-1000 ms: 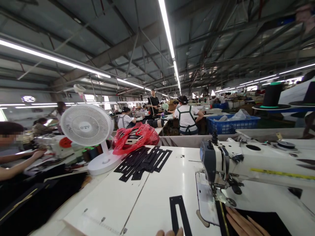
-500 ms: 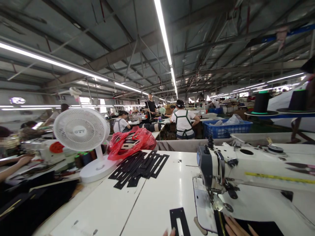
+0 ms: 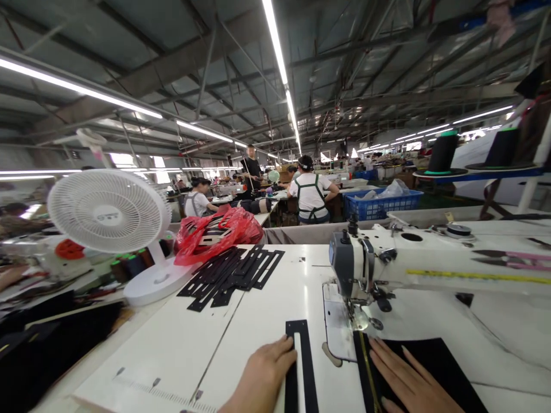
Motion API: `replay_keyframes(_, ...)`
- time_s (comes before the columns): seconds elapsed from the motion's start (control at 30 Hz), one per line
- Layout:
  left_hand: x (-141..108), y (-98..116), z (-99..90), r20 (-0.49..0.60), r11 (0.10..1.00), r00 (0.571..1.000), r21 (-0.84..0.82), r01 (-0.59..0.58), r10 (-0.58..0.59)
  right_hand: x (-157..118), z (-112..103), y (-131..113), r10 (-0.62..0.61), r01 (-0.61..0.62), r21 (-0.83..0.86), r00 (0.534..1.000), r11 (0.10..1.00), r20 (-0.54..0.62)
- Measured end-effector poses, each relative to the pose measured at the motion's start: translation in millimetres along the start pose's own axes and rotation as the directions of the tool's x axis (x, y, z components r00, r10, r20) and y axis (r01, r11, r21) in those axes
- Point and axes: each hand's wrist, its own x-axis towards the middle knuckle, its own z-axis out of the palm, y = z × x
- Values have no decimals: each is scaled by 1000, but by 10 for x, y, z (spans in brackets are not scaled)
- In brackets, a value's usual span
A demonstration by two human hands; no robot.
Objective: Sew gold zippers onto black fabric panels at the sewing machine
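The left hand point(image 3: 264, 373) is partly curled, thumb and fingertips at the left edge of a slotted black frame point(image 3: 307, 367); whether it pinches the frame or only touches it, I cannot tell. The frame lies on the white table point(image 3: 241, 332), between the two hands, its far end just beyond the left fingertips. The right hand point(image 3: 413, 381) lies palm down with its fingers extended and close together, resting on black cloth point(image 3: 443, 367) rather than gripping it. Just left of those fingers a gold line point(image 3: 367, 364) runs along the cloth. Directly beyond the right hand stands the sewing machine point(image 3: 398, 261), the cloth's far edge near its needle area and touching the metal plate point(image 3: 338, 338). A yellow tape point(image 3: 465, 277) runs along the machine's arm, beyond and right of this hand, with pink-handled snips point(image 3: 512, 259) above it. Beyond the left hand, well apart from it, are a loose pile of similar frames point(image 3: 235, 275), then a red bag point(image 3: 219, 232), with a white fan point(image 3: 109, 212) to their left. Farther out, past the machine, are a blue crate point(image 3: 383, 205) and a person in a white shirt point(image 3: 310, 195), back turned.
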Motion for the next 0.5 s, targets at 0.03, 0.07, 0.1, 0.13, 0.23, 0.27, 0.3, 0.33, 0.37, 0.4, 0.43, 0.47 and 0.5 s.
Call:
replay_keyframes(0.03, 40, 9, -17, -4, 999, 1000, -20, 27, -27, 9, -21, -19, 18, -19, 19, 1000, 1000, 21)
replay_keyframes(0.07, 91, 33, -29, -10, 998, 999, -45, 36, -37, 19, -38, -36, 35, -36, 24, 998, 999, 49)
replay_keyframes(0.1, 153, 72, -35, -23, 997, 999, -70, 25, -26, 29, -49, -51, 45, -46, 16, 996, 999, 77)
replay_keyframes(0.13, 228, 127, -32, -39, 996, 999, -94, 1, -4, 40, -57, -64, 45, -45, 0, 994, 999, 99)
replay_keyframes(0.23, 480, 356, 54, -100, 983, 992, -157, -92, 77, 69, -75, -101, 37, -33, -32, 989, 999, 145)
replay_keyframes(0.27, 555, 440, 111, -110, 978, 989, -174, -116, 97, 77, -83, -111, 38, -35, -22, 987, 999, 158)
replay_keyframes(0.3, 616, 517, 179, -110, 974, 988, -189, -128, 109, 85, -93, -120, 43, -43, -2, 984, 999, 172)
replay_keyframes(0.33, 659, 583, 251, -94, 970, 988, -202, -136, 119, 90, -103, -128, 52, -58, 22, 981, 998, 186)
replay_keyframes(0.37, 685, 635, 323, -70, 968, 990, -212, -137, 124, 94, -112, -134, 66, -77, 48, 978, 996, 199)
replay_keyframes(0.4, 693, 671, 390, -40, 967, 991, -219, -130, 124, 95, -120, -138, 79, -97, 75, 975, 993, 209)
replay_keyframes(0.43, 689, 692, 446, -10, 967, 992, -224, -122, 123, 95, -125, -141, 93, -116, 97, 972, 989, 214)
replay_keyframes(0.47, 675, 699, 489, 19, 968, 993, -225, -113, 120, 93, -126, -144, 104, -130, 112, 971, 985, 215)
replay_keyframes(0.5, 657, 695, 520, 41, 970, 992, -221, -104, 115, 90, -124, -146, 109, -137, 121, 971, 983, 212)
